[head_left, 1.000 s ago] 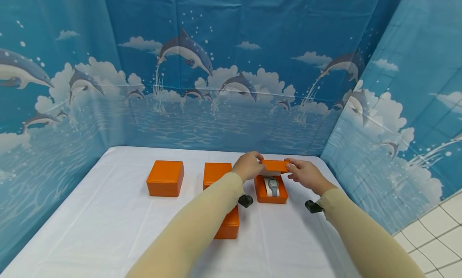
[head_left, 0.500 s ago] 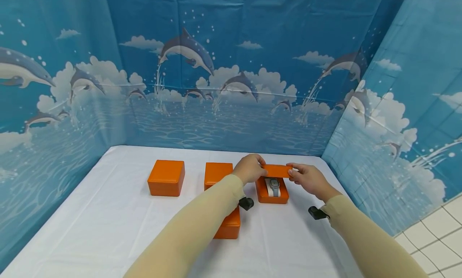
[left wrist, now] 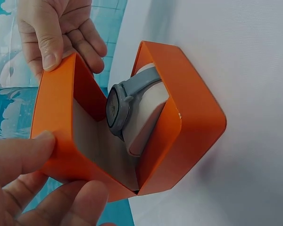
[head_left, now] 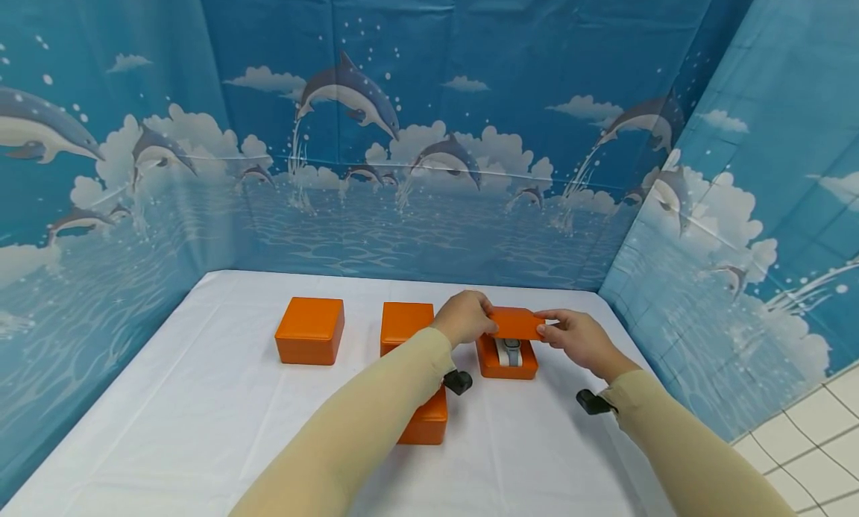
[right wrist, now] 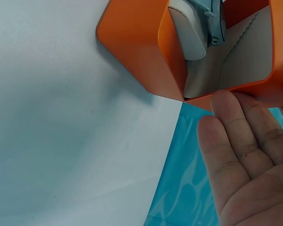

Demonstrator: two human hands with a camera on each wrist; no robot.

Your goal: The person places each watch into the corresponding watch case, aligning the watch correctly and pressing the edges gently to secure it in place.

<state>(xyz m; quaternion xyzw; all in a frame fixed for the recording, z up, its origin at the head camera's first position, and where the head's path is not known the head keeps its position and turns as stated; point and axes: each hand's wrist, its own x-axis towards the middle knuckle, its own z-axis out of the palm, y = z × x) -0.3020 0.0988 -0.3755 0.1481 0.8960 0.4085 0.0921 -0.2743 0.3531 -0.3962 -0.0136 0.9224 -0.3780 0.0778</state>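
An orange watch box (head_left: 506, 371) sits on the white-covered table with its hinged lid (head_left: 517, 324) partly raised. Inside, a grey wristwatch (left wrist: 118, 110) is strapped round a pale cushion (left wrist: 148, 110). My left hand (head_left: 463, 317) pinches the lid's left side, thumb on its outer face. At the opposite side, my right hand (head_left: 579, 339) holds the lid's corner between thumb and fingers. In the head view the lid hides the top of the watch.
A similar orange box (head_left: 309, 330) stands at the left with its lid down. Two more, a back one (head_left: 406, 323) and a front one (head_left: 426, 424), are partly hidden by my left sleeve. A blue dolphin-print curtain (head_left: 416, 226) hangs behind the table (head_left: 201, 405).
Both hands have swung the lid forward and down, so it covers more of the watch. The box's base and the other boxes stay put.
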